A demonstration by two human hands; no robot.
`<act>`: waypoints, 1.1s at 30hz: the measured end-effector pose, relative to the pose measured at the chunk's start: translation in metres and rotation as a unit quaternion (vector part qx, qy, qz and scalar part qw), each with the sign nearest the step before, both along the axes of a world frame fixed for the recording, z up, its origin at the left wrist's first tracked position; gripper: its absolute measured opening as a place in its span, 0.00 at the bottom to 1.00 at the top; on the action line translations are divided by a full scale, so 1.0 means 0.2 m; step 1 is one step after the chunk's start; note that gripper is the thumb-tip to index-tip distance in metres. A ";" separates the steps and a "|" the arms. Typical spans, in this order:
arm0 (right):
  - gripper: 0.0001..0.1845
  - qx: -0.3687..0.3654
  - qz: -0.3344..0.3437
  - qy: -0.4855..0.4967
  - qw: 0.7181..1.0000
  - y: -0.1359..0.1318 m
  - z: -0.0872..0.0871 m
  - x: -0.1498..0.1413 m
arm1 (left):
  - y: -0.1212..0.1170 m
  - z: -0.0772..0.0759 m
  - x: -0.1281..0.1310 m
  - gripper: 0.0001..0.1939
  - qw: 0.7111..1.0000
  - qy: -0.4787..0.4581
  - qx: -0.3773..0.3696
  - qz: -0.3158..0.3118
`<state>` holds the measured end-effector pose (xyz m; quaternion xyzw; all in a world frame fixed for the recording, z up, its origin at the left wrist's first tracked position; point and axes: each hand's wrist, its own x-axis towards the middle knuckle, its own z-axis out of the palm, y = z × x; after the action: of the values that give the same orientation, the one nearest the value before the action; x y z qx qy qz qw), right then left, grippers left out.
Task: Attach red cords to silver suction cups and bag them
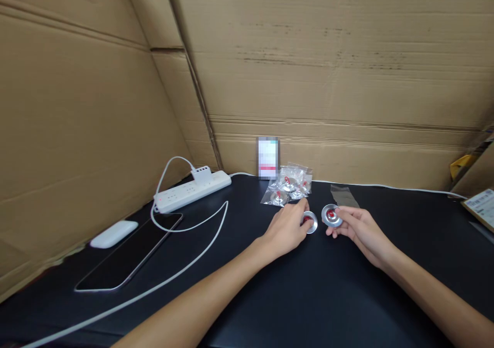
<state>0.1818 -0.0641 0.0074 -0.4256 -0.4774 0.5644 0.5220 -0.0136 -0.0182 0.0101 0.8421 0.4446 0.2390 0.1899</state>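
My left hand (pixel 286 225) is closed around a small silvery metal finger cymbal (pixel 313 224), with thumb and fingers near its red centre. To the right, my right hand (pixel 357 229) pinches a second finger cymbal (pixel 329 222) at its edge, thumb on top and fingers beneath. Its dished face and red cord are turned upward. A narrow gap separates the two cymbals. Just beyond my left hand lie several clear plastic bags (pixel 295 173) holding similar metal discs with red loops. A flat clear bag (pixel 345 196) lies behind my right hand.
A small upright screen (pixel 267 157), blurred out, leans against the cardboard wall (pixel 328 80). On the left are a white power strip (pixel 193 192) with a charger, a looping white cable (pixel 200 258), a dark phone (pixel 129 255) and a white case (pixel 115 233). A labelled box (pixel 480 206) stands far right.
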 end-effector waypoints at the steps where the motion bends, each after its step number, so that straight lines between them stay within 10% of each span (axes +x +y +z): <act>1: 0.19 -0.001 -0.003 0.002 1.000 0.00 0.00 0.00 | 0.00 0.00 0.00 0.04 1.000 -0.012 -0.007 -0.004; 11: 0.21 0.114 -0.103 -0.125 0.980 0.00 -0.01 0.01 | 0.04 -0.03 0.03 0.08 0.952 -0.237 -0.190 -0.027; 19: 0.18 0.366 -0.119 -0.384 0.840 -0.05 0.00 -0.01 | -0.03 0.07 0.06 0.05 0.819 -0.391 -0.417 -0.047; 33: 0.19 0.410 -0.080 -0.407 0.813 -0.04 -0.02 0.00 | -0.06 0.08 0.07 0.08 0.791 -0.433 -0.426 -0.074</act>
<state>0.1813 -0.0718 0.0032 -0.3997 -0.7973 0.0482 0.4497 -0.0001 -0.0310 0.0271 0.5142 0.3089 0.3504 0.7192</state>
